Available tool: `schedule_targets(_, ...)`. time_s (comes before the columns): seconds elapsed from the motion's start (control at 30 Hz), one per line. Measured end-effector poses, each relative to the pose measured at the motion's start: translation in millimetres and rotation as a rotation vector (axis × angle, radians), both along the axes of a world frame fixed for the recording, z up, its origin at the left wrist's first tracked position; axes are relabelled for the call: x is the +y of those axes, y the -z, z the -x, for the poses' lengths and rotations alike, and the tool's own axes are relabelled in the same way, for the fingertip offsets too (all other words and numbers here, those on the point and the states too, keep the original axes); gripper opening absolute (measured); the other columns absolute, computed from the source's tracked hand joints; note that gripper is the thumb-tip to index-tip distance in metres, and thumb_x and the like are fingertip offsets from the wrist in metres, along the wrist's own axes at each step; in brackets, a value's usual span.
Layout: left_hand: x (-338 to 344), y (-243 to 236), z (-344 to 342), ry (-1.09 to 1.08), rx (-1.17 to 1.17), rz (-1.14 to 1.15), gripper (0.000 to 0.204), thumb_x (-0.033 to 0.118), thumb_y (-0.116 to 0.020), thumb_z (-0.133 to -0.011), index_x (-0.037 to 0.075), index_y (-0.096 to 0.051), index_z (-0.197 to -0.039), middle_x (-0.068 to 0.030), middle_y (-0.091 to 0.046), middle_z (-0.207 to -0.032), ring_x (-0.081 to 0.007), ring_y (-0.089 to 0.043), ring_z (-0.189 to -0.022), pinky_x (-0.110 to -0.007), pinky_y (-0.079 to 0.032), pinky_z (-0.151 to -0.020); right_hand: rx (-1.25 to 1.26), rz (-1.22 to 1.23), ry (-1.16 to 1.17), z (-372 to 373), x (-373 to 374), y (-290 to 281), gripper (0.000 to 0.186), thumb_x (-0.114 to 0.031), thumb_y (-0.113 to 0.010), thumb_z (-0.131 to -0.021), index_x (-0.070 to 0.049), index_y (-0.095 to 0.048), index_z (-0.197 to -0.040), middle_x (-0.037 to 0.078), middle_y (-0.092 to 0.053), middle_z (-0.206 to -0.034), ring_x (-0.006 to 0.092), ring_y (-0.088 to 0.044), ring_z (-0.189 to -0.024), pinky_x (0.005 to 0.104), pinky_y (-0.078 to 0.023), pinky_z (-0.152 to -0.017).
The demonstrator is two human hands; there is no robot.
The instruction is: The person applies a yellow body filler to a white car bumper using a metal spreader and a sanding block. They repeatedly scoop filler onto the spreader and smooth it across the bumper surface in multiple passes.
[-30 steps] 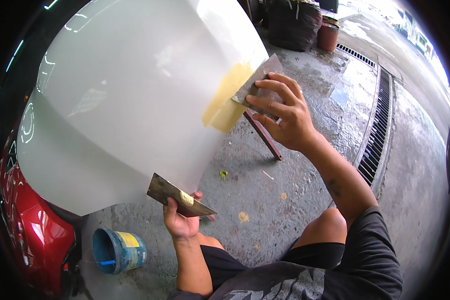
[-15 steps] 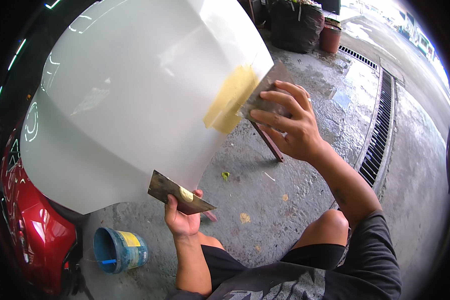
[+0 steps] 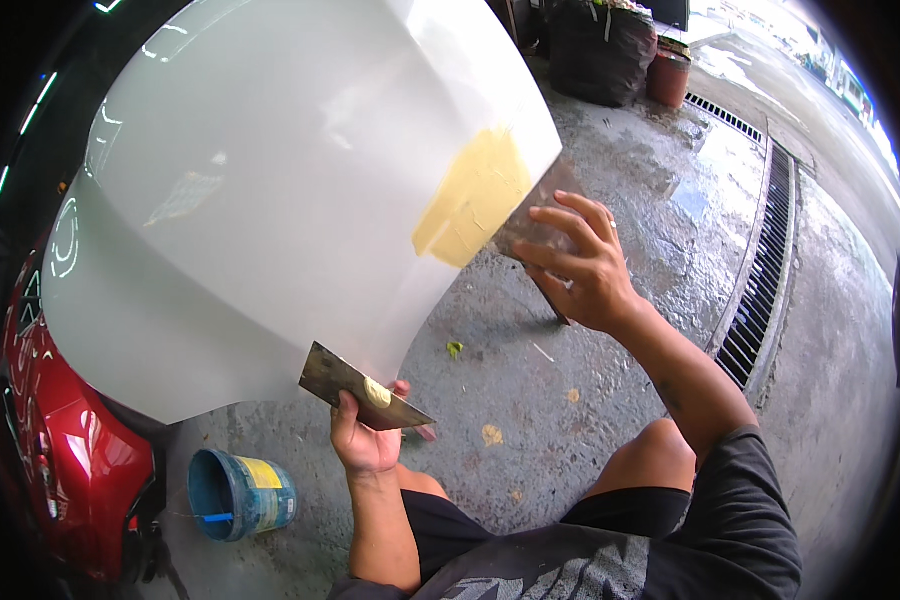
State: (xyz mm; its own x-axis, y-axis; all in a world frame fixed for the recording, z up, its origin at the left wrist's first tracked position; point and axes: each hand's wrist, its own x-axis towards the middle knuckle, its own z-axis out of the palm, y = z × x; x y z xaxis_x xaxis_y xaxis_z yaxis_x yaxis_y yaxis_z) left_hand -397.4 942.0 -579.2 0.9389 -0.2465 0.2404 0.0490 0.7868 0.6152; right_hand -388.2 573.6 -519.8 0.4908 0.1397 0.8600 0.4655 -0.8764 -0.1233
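A large white car hood (image 3: 260,200) spreads before me, with a patch of pale yellow body filler (image 3: 473,198) along its right edge. My right hand (image 3: 582,262) grips a thin metal spreader plate (image 3: 532,213), fingers spread over its face, its blade at the hood's edge beside the patch. Lower down, my left hand (image 3: 367,440) is closed on another flat metal plate (image 3: 335,378), pinched between thumb and fingers near the hood's lower corner. A small dab of yellow filler (image 3: 377,392) sits on that plate.
A blue bucket (image 3: 210,490) with a yellow label stands on the wet concrete floor at lower left, near a red car (image 3: 80,460). A drain grate (image 3: 760,270) runs along the right. A black bag (image 3: 602,50) and a reddish bucket (image 3: 668,75) stand at the back.
My right hand and its spreader have moved right and slightly down, off the filler patch to the hood's edge, uncovering more of the patch. The left hand keeps its hold.
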Motion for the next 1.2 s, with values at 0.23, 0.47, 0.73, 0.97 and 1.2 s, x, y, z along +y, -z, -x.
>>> schedule_targets(0.23,0.6,3.2,-4.6,0.062,-0.066,-0.007,0.042,0.035,-0.063,-0.105,0.012,-0.061,-0.141,-0.0048,-0.065,-0.140,-0.0278,-0.062,-0.124,-0.056,-0.047,-0.105,-0.129,0.056,-0.002,18.8,19.4,-26.8,0.047,-0.018,-0.092,-0.071,-0.036,-0.080,-0.114,-0.004,-0.061,-0.143,0.0306,-0.048,-0.140,0.0552,-0.040,-0.111)
schedule_targets(0.47,-2.8,0.9,-2.8,0.029,-0.049,0.001,0.042,0.035,-0.064,-0.105,0.012,-0.061,-0.140,-0.0046,-0.065,-0.140,-0.0280,-0.063,-0.122,-0.056,-0.048,-0.103,-0.101,0.071,0.013,-2.5,35.5,-43.5,0.048,-0.021,-0.092,-0.072,-0.036,-0.079,-0.116,-0.005,-0.060,-0.142,0.0278,-0.045,-0.141,0.0540,-0.037,-0.113)
schedule_targets(0.73,-5.5,-3.3,-0.9,0.036,-0.059,-0.017,0.043,0.033,-0.066,-0.104,0.013,-0.061,-0.142,-0.0030,-0.064,-0.142,-0.0253,-0.060,-0.128,-0.054,-0.048,-0.103,-0.075,0.055,0.021,-6.3,29.4,-10.4,0.050,-0.021,-0.094,-0.069,-0.035,-0.079,-0.115,-0.003,-0.059,-0.143,0.0293,-0.045,-0.141,0.0530,-0.040,-0.110)
schedule_targets(0.97,-5.3,-0.8,0.0,0.004,-0.021,-0.024,0.044,0.035,-0.067,-0.103,0.013,-0.061,-0.141,-0.0023,-0.064,-0.140,-0.0245,-0.059,-0.127,-0.054,-0.048,-0.103,-0.076,0.061,0.029,18.4,14.4,10.0,0.048,-0.020,-0.093,-0.073,-0.034,-0.079,-0.117,0.000,-0.062,-0.141,0.0322,-0.047,-0.140,0.0546,-0.042,-0.110)
schedule_targets(1.2,-5.8,2.0,-2.2,0.005,-0.021,-0.011,0.044,0.036,-0.066,-0.103,0.013,-0.061,-0.140,-0.0022,-0.064,-0.139,-0.0245,-0.059,-0.126,-0.054,-0.044,-0.104,-0.129,-0.020,-0.009,-2.4,2.1,-47.1,0.040,-0.022,-0.090,-0.077,-0.032,-0.081,-0.115,0.002,-0.063,-0.141,0.0323,-0.048,-0.141,0.0545,-0.045,-0.113)
